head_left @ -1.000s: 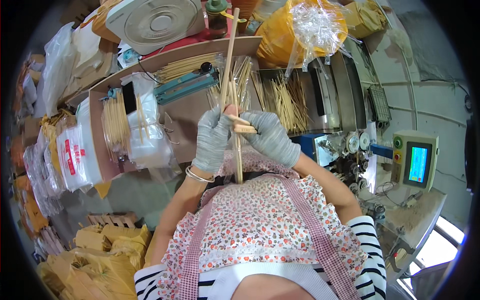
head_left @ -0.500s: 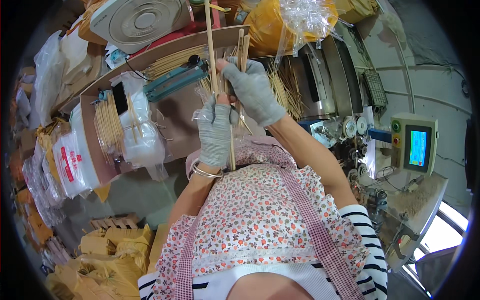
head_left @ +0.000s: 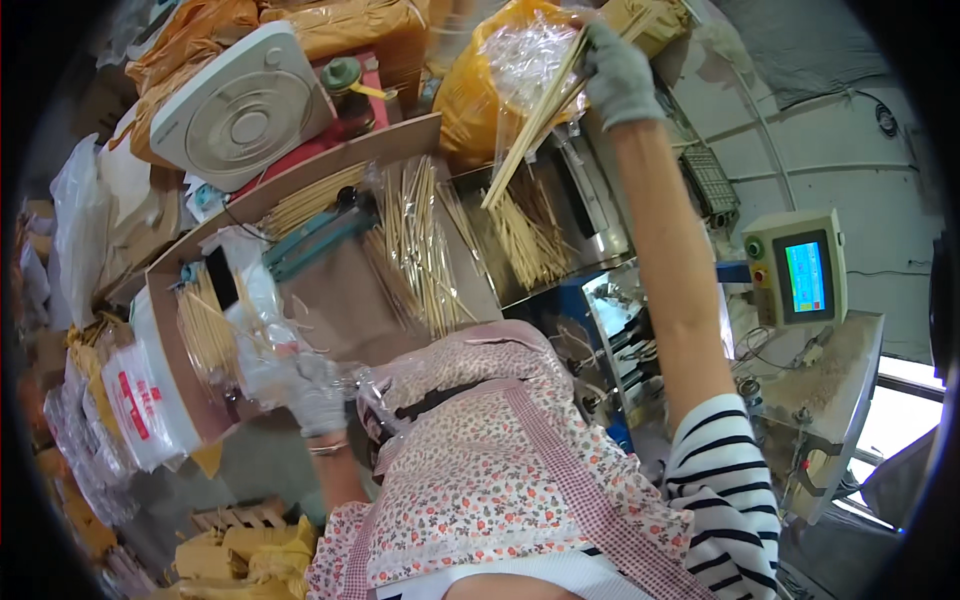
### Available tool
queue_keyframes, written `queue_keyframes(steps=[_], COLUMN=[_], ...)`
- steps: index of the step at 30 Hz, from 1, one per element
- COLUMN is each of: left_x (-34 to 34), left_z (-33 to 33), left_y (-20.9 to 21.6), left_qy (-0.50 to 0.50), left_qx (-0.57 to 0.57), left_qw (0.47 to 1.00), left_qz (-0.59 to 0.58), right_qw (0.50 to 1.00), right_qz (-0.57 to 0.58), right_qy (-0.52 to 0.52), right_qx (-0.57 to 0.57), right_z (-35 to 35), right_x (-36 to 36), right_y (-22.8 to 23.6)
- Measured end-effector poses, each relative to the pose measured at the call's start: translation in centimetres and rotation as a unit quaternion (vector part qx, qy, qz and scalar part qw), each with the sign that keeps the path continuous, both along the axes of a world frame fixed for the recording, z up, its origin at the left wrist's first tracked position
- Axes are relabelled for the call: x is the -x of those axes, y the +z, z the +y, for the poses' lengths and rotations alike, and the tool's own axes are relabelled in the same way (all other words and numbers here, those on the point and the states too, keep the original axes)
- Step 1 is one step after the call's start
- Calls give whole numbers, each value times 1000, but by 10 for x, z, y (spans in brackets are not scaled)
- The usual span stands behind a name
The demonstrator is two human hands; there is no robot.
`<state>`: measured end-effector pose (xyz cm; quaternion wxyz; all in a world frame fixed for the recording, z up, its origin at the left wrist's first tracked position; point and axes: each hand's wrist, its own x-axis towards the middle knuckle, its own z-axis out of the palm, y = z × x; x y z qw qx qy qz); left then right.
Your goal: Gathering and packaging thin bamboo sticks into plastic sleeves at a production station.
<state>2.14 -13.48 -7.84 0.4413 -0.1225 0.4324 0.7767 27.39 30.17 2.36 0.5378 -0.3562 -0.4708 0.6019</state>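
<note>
My right hand, in a grey glove, is raised over the far right side. Its fingers are closed round a few long pale wooden sticks, which slant down to the left. Below their lower ends, loose sticks lie in a metal tray. My left hand, gloved too and smeared by motion, is low at the left beside a clear plastic bag; its fingers do not show clearly. Clear-wrapped sticks lie in the cardboard box between my hands. Another bunch of sticks lies at the box's left end.
A teal tool and a dark phone lie in the box. Behind it stand a white appliance and a green-lidded jar. A yellow bag holds clear plastic. Machinery with a control panel is at right.
My hands have parted: the right has moved far and right with sticks, the left down and left. The wrapped sticks in the box now show. The view has shifted somewhat.
</note>
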Motion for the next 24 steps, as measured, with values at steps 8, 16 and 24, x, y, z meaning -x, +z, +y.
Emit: queue_keyframes(steps=[8, 16, 24], left_x=[-2, -9, -14], left_z=[49, 46, 52], left_y=[27, 6, 16], left_qy=[-71, -105, -103], left_qx=[-33, -13, -5], left_qw=[997, 994, 994], left_qz=[22, -5, -17], right_qw=[995, 986, 987], right_qz=[30, 51, 61], right_qy=[-63, -114, -102], right_qx=[69, 110, 108], right_z=[-61, -74, -78], right_x=[11, 9, 9], right_y=[4, 3, 0])
